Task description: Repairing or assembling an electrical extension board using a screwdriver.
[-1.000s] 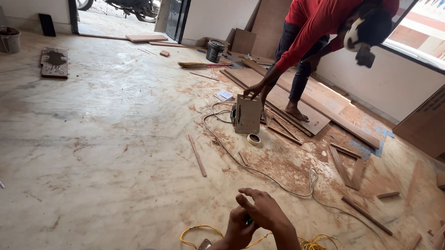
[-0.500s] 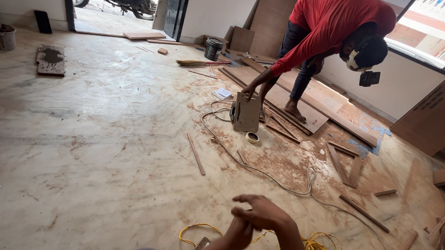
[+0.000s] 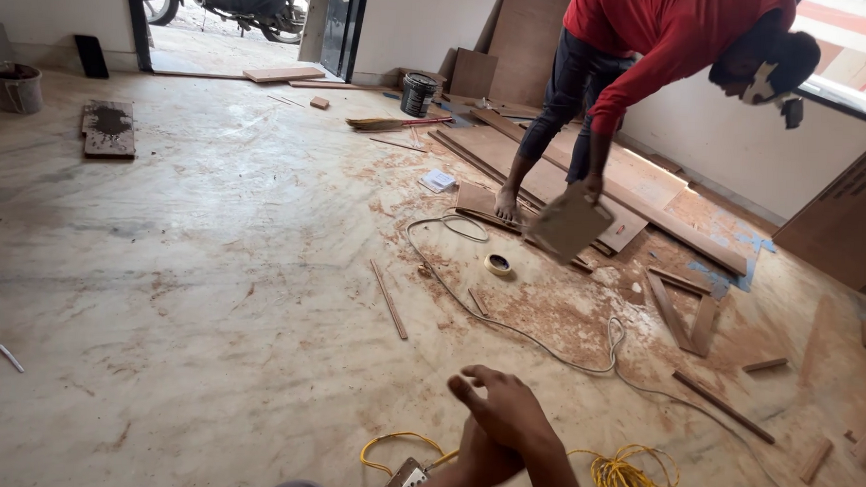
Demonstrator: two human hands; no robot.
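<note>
Low at six o'clock, right hand (image 3: 503,412) crosses over left hand (image 3: 477,460), fingers apart, empty; yellow wire (image 3: 627,481) and switch box (image 3: 405,478) lie untouched beneath.

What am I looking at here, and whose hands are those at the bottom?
There is no machine: the picture comes from a camera worn on a person's head, looking down at a dusty floor. The two hands at the bottom edge are the wearer's own. The right hand lies over the left hand, fingers loose; I cannot tell whether they hold anything. Just below them lie a yellow wire in coils and a small switch box. Further off, a co-worker in a red shirt bends down and holds a small board. Around that person lie planks, wood strips, a roll of tape and a long grey cable. A bucket stands far left.
</note>
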